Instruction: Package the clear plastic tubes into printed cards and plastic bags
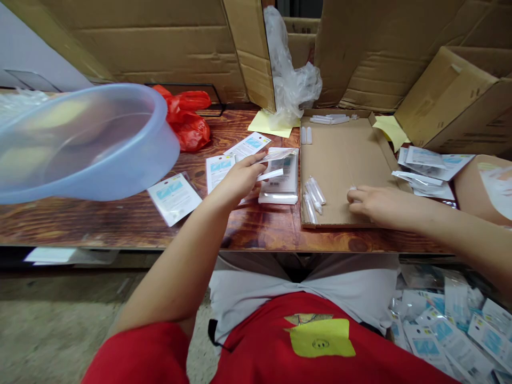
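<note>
Gripping a clear sleeve [280, 153] in the left hand [248, 173], above a stack of packaged cards [280, 178]. Curled inward on the right hand [366, 204], inside the cardboard tray [344, 154], at a small clear piece [352, 188] (too small to tell whether pinched). Left of that hand, nearer to it than to the other: clear tubes [316, 191] in the near-left corner, long axes slanting slightly, near edge to far.

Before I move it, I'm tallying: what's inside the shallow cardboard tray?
In the cardboard tray, clear plastic tubes lie at the far and left sides; the right hand hides what's beneath it.
</note>
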Action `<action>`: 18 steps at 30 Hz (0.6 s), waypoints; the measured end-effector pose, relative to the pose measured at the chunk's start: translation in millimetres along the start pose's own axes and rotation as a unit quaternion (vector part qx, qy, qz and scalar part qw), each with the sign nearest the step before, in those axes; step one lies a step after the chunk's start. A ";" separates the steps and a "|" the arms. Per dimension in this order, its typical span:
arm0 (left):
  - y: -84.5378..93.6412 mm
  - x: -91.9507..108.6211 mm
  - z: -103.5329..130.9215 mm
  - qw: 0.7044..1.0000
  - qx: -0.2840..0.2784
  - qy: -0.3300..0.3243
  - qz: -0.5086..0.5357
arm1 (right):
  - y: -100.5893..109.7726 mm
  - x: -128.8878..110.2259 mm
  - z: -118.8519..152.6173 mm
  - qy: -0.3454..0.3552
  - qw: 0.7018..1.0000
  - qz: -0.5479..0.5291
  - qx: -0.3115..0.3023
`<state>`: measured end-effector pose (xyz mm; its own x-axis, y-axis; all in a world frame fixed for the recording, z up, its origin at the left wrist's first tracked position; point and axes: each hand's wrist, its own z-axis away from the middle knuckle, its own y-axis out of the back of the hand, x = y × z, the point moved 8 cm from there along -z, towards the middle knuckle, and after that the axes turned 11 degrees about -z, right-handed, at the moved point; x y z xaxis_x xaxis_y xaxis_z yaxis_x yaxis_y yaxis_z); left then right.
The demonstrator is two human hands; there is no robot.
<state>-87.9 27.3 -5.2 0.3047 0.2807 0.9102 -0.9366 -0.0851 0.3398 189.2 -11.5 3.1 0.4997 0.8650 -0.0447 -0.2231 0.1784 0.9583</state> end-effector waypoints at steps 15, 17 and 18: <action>-15.6 3.0 14.2 0.988 -0.027 0.025 0.151 | 26.6 5.4 2.9 0.087 0.977 0.026 0.194; -15.4 4.3 17.2 0.987 -0.019 0.026 0.157 | 53.7 0.9 8.9 0.101 0.947 -0.030 0.304; -15.4 5.0 18.9 0.987 -0.016 0.025 0.161 | 66.4 -3.3 12.3 0.106 0.926 -0.064 0.356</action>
<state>-68.7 11.9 -1.4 -0.0175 0.2912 0.9565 -0.9888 -0.1472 0.0267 183.1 -8.3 70.3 0.2924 0.9441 -0.1523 0.4722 -0.0040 0.8815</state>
